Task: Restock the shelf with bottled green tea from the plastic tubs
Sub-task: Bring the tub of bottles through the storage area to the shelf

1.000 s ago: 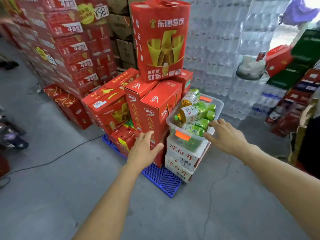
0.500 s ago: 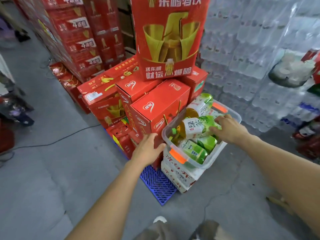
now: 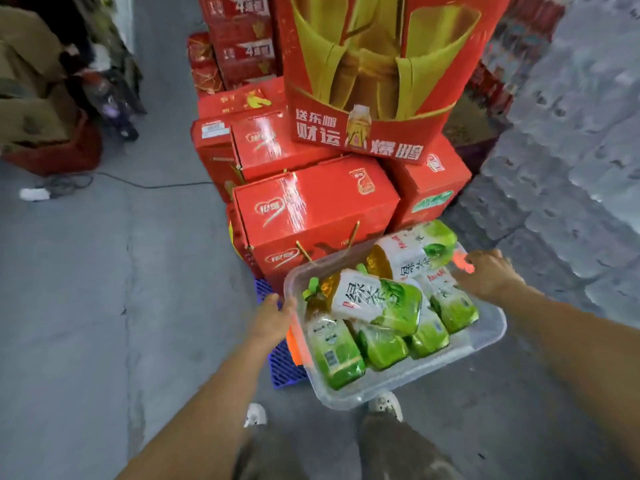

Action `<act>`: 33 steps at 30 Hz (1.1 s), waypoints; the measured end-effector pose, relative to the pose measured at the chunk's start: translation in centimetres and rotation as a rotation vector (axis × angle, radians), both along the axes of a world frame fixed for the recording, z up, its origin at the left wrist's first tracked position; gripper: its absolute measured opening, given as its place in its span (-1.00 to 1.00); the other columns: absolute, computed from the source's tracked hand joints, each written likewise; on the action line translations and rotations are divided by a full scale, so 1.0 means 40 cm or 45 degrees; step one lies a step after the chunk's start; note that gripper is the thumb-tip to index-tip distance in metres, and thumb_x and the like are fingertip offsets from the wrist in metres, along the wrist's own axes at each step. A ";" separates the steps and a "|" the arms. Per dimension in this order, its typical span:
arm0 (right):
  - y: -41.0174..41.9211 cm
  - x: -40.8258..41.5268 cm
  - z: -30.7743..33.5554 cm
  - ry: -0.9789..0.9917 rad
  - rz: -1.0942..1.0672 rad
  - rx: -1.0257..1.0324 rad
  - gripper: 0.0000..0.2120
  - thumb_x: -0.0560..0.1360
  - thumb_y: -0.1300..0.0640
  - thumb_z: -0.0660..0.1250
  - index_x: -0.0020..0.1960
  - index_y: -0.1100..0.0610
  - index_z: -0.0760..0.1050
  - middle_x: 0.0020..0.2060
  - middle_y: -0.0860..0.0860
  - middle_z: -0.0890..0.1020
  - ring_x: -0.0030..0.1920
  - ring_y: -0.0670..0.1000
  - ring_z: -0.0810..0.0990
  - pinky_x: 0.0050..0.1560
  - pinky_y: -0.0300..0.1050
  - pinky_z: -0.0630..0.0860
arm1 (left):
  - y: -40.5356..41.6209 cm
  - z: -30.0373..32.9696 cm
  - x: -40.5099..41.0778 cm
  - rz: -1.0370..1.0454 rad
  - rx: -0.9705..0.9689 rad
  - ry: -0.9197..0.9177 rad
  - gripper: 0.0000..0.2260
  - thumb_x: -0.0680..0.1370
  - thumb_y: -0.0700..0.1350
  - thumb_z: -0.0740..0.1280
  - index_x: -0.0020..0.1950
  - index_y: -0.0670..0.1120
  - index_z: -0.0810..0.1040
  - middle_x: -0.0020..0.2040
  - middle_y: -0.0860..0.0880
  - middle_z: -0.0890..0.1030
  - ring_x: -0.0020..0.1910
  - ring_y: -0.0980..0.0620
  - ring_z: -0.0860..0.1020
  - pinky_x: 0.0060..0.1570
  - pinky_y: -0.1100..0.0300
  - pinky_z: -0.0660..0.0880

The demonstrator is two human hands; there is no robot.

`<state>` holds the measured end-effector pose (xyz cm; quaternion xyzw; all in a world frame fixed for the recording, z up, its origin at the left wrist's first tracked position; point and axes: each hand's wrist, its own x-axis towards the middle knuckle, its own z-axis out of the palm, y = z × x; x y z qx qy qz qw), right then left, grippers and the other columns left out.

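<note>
A clear plastic tub point(image 3: 485, 341) with orange handle clips is full of green tea bottles point(image 3: 377, 299) with green-and-white labels lying on their sides. My left hand point(image 3: 272, 318) grips the tub's left end at its rim. At the far right end my right hand point(image 3: 488, 275) grips the rim by the orange clip. The tub hangs tilted between both hands, above the floor and my feet, in front of the red cartons. No shelf is in view.
Red drink cartons point(image 3: 311, 209) are stacked on a blue pallet point(image 3: 282, 365) straight ahead, with a tall red display box point(image 3: 374, 74) on top. Shrink-wrapped water packs point(image 3: 571, 150) form a wall on the right. Grey concrete floor point(image 3: 86, 306) lies left; clutter stands at far left.
Both hands reached the tub, took hold of its ends and lifted it off the white carton toward me. The view has tilted down to show my legs.
</note>
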<state>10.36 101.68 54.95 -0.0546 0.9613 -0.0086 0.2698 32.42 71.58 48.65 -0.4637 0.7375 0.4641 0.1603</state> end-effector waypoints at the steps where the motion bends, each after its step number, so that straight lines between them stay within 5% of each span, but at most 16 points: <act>1: 0.018 -0.036 -0.025 -0.015 -0.011 -0.014 -0.45 0.59 -0.15 0.22 0.41 0.21 0.37 0.38 0.31 0.35 0.39 0.31 0.28 0.40 0.13 0.28 | 0.025 -0.034 -0.001 0.158 0.036 -0.034 -0.65 0.66 0.08 0.22 0.10 -0.23 0.50 0.16 -0.33 0.58 0.22 -0.29 0.55 0.21 -0.09 0.45; 4: 0.053 -0.123 -0.098 -0.085 -0.195 -0.108 -0.23 0.51 -0.34 0.18 0.51 0.17 0.26 0.44 0.30 0.29 0.43 0.31 0.26 0.42 0.16 0.29 | 0.061 -0.178 0.005 0.658 0.171 -0.093 -0.32 0.50 0.25 0.27 0.34 -0.29 0.49 0.32 -0.35 0.53 0.29 -0.32 0.53 0.34 -0.21 0.43; 7: 0.068 -0.195 -0.182 -0.249 -0.340 -0.267 -0.02 0.42 -0.57 -0.01 0.47 0.19 0.37 0.38 0.30 0.43 0.35 0.28 0.43 0.31 0.09 0.39 | 0.115 -0.125 0.004 0.893 0.235 -0.188 -0.29 0.52 0.33 0.20 0.35 -0.26 0.48 0.29 -0.27 0.56 0.23 -0.27 0.57 0.27 -0.11 0.49; 10: 0.063 -0.204 -0.203 -0.390 -0.671 -0.398 -0.21 0.57 -0.36 0.07 0.34 0.35 0.44 0.28 0.34 0.51 0.27 0.28 0.52 0.21 0.05 0.44 | 0.151 -0.017 -0.018 1.018 0.219 -0.249 -0.38 0.57 0.27 0.26 0.33 -0.25 0.50 0.20 -0.25 0.58 0.08 -0.24 0.60 0.05 -0.02 0.57; 12: 0.076 -0.208 -0.209 -0.392 -0.753 -0.443 -0.28 0.51 -0.40 0.09 0.17 0.26 0.49 0.15 0.33 0.55 0.14 0.30 0.59 0.19 0.11 0.51 | 0.151 -0.008 -0.020 1.090 0.256 -0.249 -0.38 0.56 0.29 0.27 0.32 -0.23 0.51 0.15 -0.23 0.59 0.00 -0.21 0.59 0.01 -0.01 0.56; 15: 0.102 -0.236 -0.236 -0.375 -0.857 -0.491 0.00 0.19 -0.60 0.05 0.13 0.26 0.53 0.04 0.29 0.60 0.00 0.25 0.61 0.23 0.24 0.51 | 0.177 0.011 -0.041 1.127 0.272 -0.219 -0.30 0.56 0.39 0.17 0.33 -0.21 0.48 0.24 -0.19 0.57 0.13 -0.22 0.58 0.24 -0.07 0.50; 19: 0.031 -0.206 -0.176 -0.440 -0.874 -0.552 0.22 0.15 -0.71 0.05 0.46 0.20 0.38 0.38 0.26 0.45 0.30 0.30 0.49 0.36 0.24 0.37 | 0.216 0.029 -0.061 1.131 0.306 -0.187 -0.29 0.60 0.33 0.16 0.51 -0.20 0.33 0.43 -0.20 0.44 0.32 -0.23 0.47 0.35 -0.11 0.43; 24: 0.046 -0.215 -0.228 -0.460 -0.885 -0.524 0.48 -0.24 -0.78 0.13 0.48 0.09 0.36 0.39 0.18 0.47 0.32 0.30 0.48 0.32 0.34 0.38 | 0.215 0.029 -0.038 1.041 0.268 -0.131 -0.26 0.54 0.34 0.28 0.45 -0.23 0.36 0.31 -0.20 0.49 0.11 -0.13 0.43 0.34 -0.13 0.43; 28: 0.038 -0.170 -0.168 -0.400 -0.829 -0.535 0.48 -0.21 -0.77 0.16 0.48 0.14 0.35 0.38 0.21 0.47 0.31 0.31 0.49 0.31 0.32 0.41 | 0.202 0.028 -0.016 0.942 0.273 -0.121 -0.25 0.51 0.34 0.31 0.42 -0.23 0.37 0.08 -0.14 0.45 0.03 -0.11 0.43 0.30 -0.08 0.46; 31: 0.036 -0.119 -0.116 -0.399 -0.788 -0.552 0.32 0.00 -0.73 0.20 0.48 0.17 0.34 0.40 0.23 0.44 0.32 0.34 0.46 0.31 0.32 0.40 | 0.186 0.038 0.007 0.944 0.363 -0.090 -0.16 0.45 0.38 0.35 0.47 -0.22 0.34 0.38 -0.23 0.46 0.27 -0.22 0.47 0.36 -0.12 0.41; 33: 0.074 -0.137 -0.169 -0.418 -0.750 -0.530 0.29 -0.03 -0.74 0.21 0.45 0.08 0.40 0.38 0.18 0.47 0.31 0.32 0.49 0.27 0.37 0.41 | 0.175 0.031 0.032 0.956 0.424 -0.065 -0.09 0.42 0.40 0.37 0.52 -0.21 0.29 0.49 -0.25 0.37 0.42 -0.27 0.39 0.40 -0.14 0.37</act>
